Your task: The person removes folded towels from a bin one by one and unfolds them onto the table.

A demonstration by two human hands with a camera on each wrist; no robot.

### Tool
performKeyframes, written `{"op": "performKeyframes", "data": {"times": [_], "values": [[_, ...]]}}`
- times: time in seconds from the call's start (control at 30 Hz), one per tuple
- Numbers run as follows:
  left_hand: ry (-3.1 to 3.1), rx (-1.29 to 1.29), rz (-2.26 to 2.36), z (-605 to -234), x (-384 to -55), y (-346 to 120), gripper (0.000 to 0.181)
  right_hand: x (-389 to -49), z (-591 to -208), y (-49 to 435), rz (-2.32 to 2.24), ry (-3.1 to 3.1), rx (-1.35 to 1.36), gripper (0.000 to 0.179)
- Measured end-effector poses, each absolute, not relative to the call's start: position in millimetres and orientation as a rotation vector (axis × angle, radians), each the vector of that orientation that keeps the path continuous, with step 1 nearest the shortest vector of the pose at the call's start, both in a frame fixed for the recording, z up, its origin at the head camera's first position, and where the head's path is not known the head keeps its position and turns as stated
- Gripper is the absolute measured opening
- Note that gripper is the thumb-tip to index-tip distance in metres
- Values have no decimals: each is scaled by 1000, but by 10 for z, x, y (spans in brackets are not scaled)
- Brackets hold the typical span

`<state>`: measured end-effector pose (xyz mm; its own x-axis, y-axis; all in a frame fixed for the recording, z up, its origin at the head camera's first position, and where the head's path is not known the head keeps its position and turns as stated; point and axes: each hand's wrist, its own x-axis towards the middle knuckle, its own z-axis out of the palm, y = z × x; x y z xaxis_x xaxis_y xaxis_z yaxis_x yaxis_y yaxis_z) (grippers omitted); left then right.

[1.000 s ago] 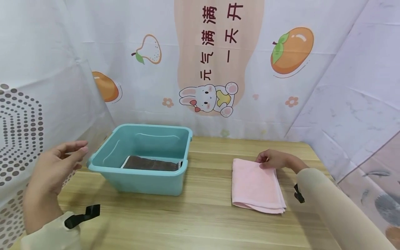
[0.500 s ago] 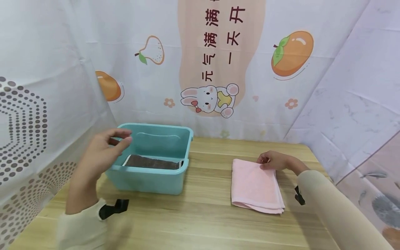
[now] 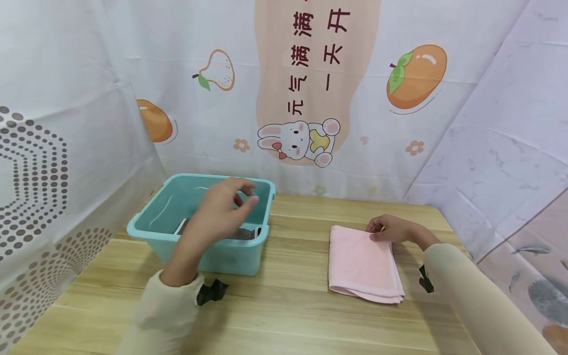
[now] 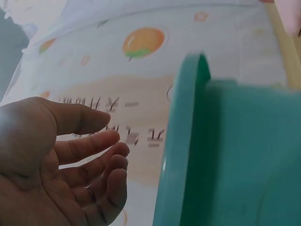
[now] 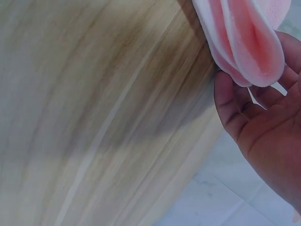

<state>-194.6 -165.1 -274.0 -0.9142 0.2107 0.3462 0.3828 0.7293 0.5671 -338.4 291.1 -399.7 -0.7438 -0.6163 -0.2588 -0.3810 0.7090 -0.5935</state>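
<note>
A folded pink towel (image 3: 365, 264) lies on the wooden table, its layered folds showing close up in the right wrist view. My right hand (image 3: 392, 229) grips its far right corner, with thumb and fingers on either side of the folded edge (image 5: 254, 47). Over the turquoise basin (image 3: 213, 256) hangs my left hand (image 3: 224, 209), fingers loosely bent and holding nothing. In the left wrist view that hand (image 4: 80, 160) is apart from the basin's rim (image 4: 181, 141). Inside the basin lies a dark brown folded cloth (image 3: 241, 234) with a white edge, partly hidden by my left hand and wrist.
The wooden table (image 3: 284, 315) ends at a printed curtain (image 3: 355, 162) behind. More curtain hangs at the left (image 3: 80, 162) and right sides. The basin stands to the left of the towel, with bare tabletop between them.
My left hand has moved rightward from beside the basin's left side to above it. The right hand stays at the towel's corner, and the towel lies as before.
</note>
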Motion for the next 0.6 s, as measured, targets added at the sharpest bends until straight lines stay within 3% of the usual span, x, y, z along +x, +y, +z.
{"op": "performKeyframes", "data": {"times": [0.6], "values": [[-2698,-841,-509,-2978,-1890,-438,35,-3367,-4039,3005,-762,2496,-741,18]]}}
